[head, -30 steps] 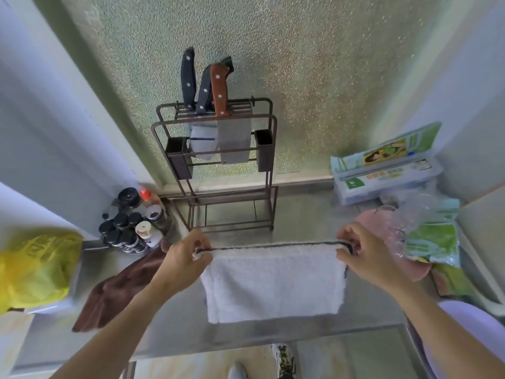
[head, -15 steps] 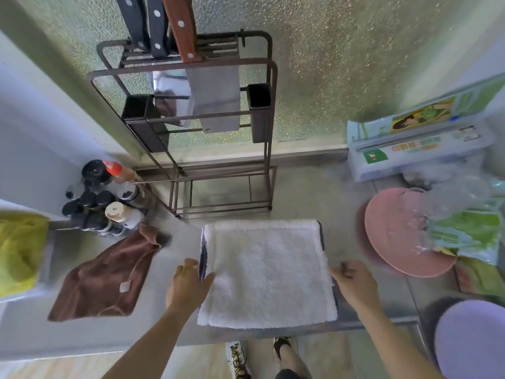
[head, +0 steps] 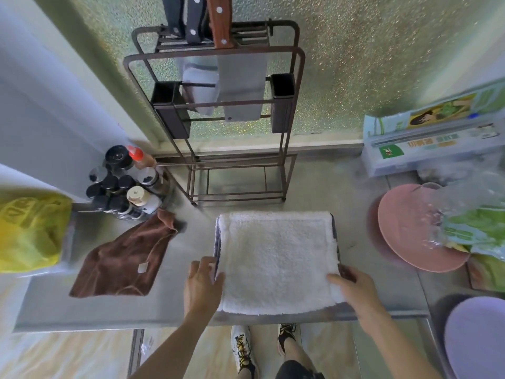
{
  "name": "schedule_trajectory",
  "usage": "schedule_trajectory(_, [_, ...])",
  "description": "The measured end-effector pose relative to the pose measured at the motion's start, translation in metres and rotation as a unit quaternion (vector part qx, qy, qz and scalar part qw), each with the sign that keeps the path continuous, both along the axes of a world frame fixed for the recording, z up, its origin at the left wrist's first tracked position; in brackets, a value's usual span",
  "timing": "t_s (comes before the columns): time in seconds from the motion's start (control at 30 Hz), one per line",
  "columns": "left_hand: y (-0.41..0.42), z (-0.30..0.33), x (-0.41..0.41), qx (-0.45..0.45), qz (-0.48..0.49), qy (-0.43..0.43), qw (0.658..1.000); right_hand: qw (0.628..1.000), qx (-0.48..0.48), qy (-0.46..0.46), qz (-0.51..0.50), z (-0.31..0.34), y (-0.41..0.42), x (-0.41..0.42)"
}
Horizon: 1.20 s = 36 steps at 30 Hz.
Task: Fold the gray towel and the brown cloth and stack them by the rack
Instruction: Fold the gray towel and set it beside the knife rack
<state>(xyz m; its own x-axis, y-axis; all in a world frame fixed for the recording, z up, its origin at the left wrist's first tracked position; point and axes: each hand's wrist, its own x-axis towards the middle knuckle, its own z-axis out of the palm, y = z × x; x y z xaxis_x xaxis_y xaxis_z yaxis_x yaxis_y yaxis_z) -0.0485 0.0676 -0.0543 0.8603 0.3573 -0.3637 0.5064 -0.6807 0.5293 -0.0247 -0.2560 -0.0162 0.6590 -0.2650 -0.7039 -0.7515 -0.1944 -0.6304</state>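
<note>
Lying flat on the steel counter (head: 314, 184), the pale gray fluffy towel (head: 277, 262) is doubled over, its dark trim showing along both side edges; it sits directly in front of the brown wire knife rack (head: 218, 110) and reaches the counter's near edge. Your left hand (head: 203, 287) rests on the towel's left edge near the front corner, fingers spread and loosely curled, thumb laid onto the pile; whether any layer is pinched cannot be told. Your right hand (head: 355, 289) covers the front right corner, thumb on top and the other fingers hidden under or beside the edge, so a grip there is likely but not confirmed. The brown microfibre cloth (head: 123, 258) lies unfolded and rumpled to the towel's left, apart from it, a small white tag facing up, one corner reaching toward the cluster of dark-capped spice jars (head: 123, 181). A pink round plate (head: 410, 228) sits to the right of the towel, clear of it
</note>
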Motion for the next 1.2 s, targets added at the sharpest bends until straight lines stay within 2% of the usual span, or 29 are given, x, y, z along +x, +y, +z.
schedule_trajectory(0.07, [-0.005,0.006,-0.003,-0.049,-0.007,-0.042,0.998,0.998,0.024,-0.065,0.008,0.026,0.027,0.007])
schedule_trajectory(0.13, [-0.009,0.014,-0.001,-0.182,0.043,-0.017,0.982,0.990,0.046,-0.125,0.046,0.045,0.062,0.010])
schedule_trajectory(0.23, [-0.009,0.025,0.007,-0.367,0.184,0.043,0.911,0.969,-0.002,-0.183,0.167,0.044,0.123,0.005])
schedule_trajectory(0.3, [-0.005,0.028,0.010,-0.432,0.222,0.063,0.872,0.943,-0.057,-0.212,0.250,0.031,0.162,-0.004])
schedule_trajectory(0.37, [0.000,0.026,0.009,-0.433,0.227,0.074,0.869,0.916,-0.065,-0.203,0.339,0.016,0.191,-0.016])
schedule_trajectory(0.43, [0.005,0.022,0.005,-0.381,0.202,0.093,0.897,0.889,-0.043,-0.157,0.429,0.003,0.209,-0.029])
schedule_trajectory(0.5, [0.011,0.015,0.000,-0.287,0.159,0.094,0.940,0.874,-0.057,-0.145,0.461,-0.007,0.211,-0.037])
schedule_trajectory(0.57, [0.015,0.008,-0.004,-0.191,0.096,0.064,0.975,0.862,-0.151,-0.202,0.439,-0.018,0.198,-0.037])
schedule_trajectory(0.63, [0.017,0.002,-0.006,-0.126,0.031,0.009,0.992,0.829,-0.252,-0.282,0.412,-0.028,0.185,-0.027])
schedule_trajectory(0.7, [0.016,-0.003,-0.004,-0.078,-0.023,-0.050,0.995,0.793,-0.302,-0.316,0.424,-0.034,0.179,-0.005])
schedule_trajectory(0.77, [0.015,-0.008,0.001,-0.027,-0.061,-0.093,0.993,0.754,-0.322,-0.315,0.478,-0.041,0.177,0.023])
schedule_trajectory(0.87, [0.014,-0.025,0.004,0.039,-0.166,-0.152,0.973,0.709,-0.352,-0.315,0.524,-0.059,0.177,0.053])
schedule_trajectory(0.93, [0.015,-0.044,0.001,0.092,-0.239,-0.142,0.956,0.700,-0.364,-0.297,0.538,-0.076,0.175,0.057])
schedule_trajectory(1.03, [0.016,-0.067,-0.003,0.145,-0.274,-0.094,0.946,0.698,-0.378,-0.280,0.540,-0.101,0.173,0.050])
schedule_trajectory(1.13, [0.015,-0.070,0.000,0.137,-0.293,-0.085,0.942,0.704,-0.371,-0.290,0.531,-0.104,0.174,0.050])
schedule_trajectory(1.2, [0.015,-0.059,0.004,0.112,-0.268,-0.092,0.953,0.725,-0.342,-0.303,0.516,-0.093,0.174,0.055])
